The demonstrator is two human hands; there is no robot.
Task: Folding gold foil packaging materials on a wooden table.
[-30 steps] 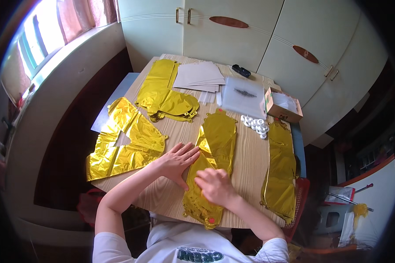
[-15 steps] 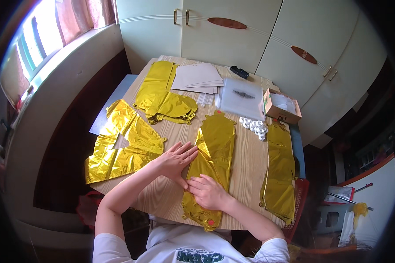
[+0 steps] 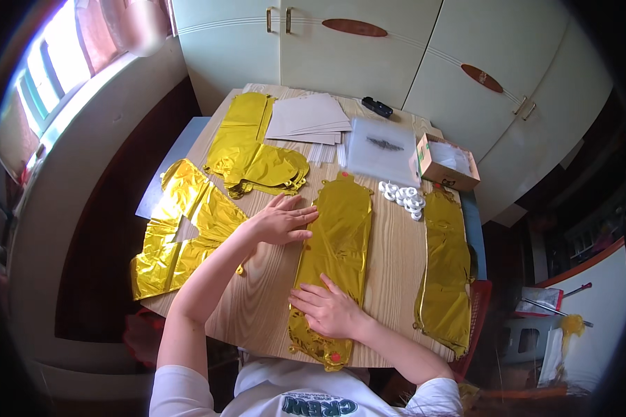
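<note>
A long gold foil strip (image 3: 337, 236) lies flat on the wooden tabletop (image 3: 396, 278), running from the middle of the near edge toward the centre, with a red mark at each end. The right hand (image 3: 327, 309) rests palm down across it toward the near edge, fingers slightly spread, thumb apart, gripping nothing. The left hand (image 3: 282, 219) is open too, palm down, fingers loosely parted, its fingertips at the strip's left side, with nothing grasped. A gold foil piece with an opening (image 3: 205, 208) lies along the left edge, partly behind the left forearm. Another gold foil strip (image 3: 444, 271) lies along the right edge. Small white rolls (image 3: 405, 199) sit between the two strips' far ends. Toward the far left corner is an L-shaped gold foil stack (image 3: 247, 153), with pale boards (image 3: 306, 118) beside it; clear plastic sheets (image 3: 382, 156) and an open box (image 3: 446, 167) lie toward the far right corner.
</note>
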